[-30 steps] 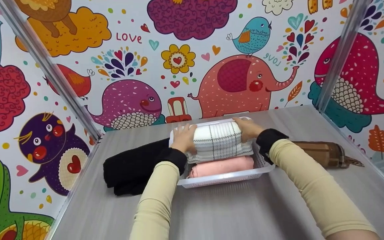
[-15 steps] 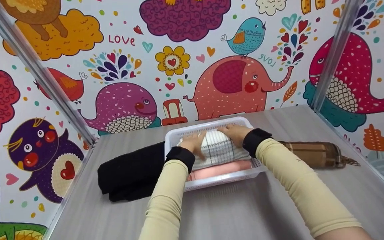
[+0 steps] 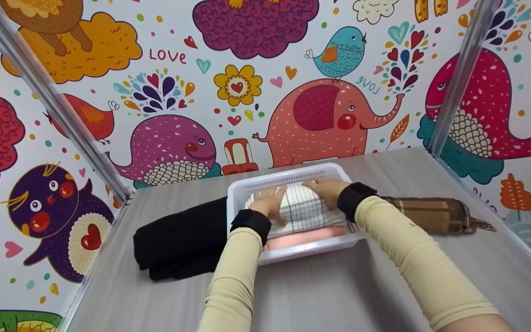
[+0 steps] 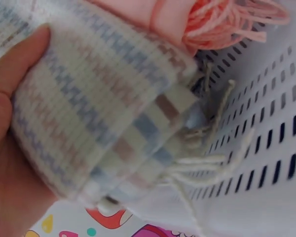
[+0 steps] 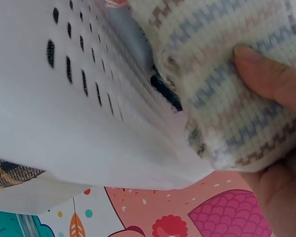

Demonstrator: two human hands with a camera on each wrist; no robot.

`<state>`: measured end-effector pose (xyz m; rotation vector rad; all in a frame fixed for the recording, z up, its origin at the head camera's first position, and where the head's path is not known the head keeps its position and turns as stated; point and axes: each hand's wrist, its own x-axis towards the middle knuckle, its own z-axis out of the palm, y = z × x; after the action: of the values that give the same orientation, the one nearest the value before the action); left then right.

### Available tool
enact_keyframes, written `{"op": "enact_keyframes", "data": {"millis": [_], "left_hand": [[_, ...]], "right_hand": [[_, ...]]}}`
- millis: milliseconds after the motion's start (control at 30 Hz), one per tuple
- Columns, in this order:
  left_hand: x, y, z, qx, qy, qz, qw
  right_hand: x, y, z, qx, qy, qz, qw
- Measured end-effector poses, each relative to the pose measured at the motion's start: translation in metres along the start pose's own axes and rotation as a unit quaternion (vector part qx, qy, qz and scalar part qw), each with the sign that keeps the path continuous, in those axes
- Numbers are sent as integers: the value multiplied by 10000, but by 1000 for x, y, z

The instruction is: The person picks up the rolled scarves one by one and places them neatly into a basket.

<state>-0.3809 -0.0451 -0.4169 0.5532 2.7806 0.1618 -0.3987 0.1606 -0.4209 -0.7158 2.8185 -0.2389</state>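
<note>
A white plastic basket (image 3: 311, 251) with slotted walls stands on the table. Inside it, a folded white checked scarf (image 3: 306, 206) with fringe lies behind a rolled pink scarf (image 3: 306, 238). My left hand (image 3: 268, 204) grips the left end of the checked scarf; in the left wrist view its thumb lies on the cloth. At the other end my right hand (image 3: 329, 190) holds the same scarf, with the thumb (image 5: 266, 74) on top and the palm against its far side. Most fingers of both hands are hidden behind the cloth.
Left of the basket, against its side, lies a folded black cloth (image 3: 180, 242). A rolled brown plaid scarf (image 3: 431, 215) with fringe lies to the right, partly behind the right sleeve. Cartoon-printed walls with metal corner posts enclose the table (image 3: 155, 304).
Both hands have lowered the checked scarf into the basket, behind the pink one. The basket's back rim now shows above the scarf. The last half second brings only slight hand movement.
</note>
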Motion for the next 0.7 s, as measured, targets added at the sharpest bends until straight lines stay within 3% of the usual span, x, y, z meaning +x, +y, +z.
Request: {"op": "enact_keyframes", "data": {"millis": [200, 400, 567, 700], "left_hand": [[6, -7, 5, -324, 47, 59, 9994], [8, -17, 6, -874, 199, 168, 9958], [4, -30, 1, -1090, 303, 474, 9924], [-1, -35, -2, -1079, 489, 728, 9903]], "right_hand": [[1, 1, -3, -216, -175, -152, 9995], [-1, 14, -6, 47, 105, -690, 9976], [-19, 48, -17, 492, 619, -941, 9924], [-48, 88, -23, 560, 940, -402, 9932]]}}
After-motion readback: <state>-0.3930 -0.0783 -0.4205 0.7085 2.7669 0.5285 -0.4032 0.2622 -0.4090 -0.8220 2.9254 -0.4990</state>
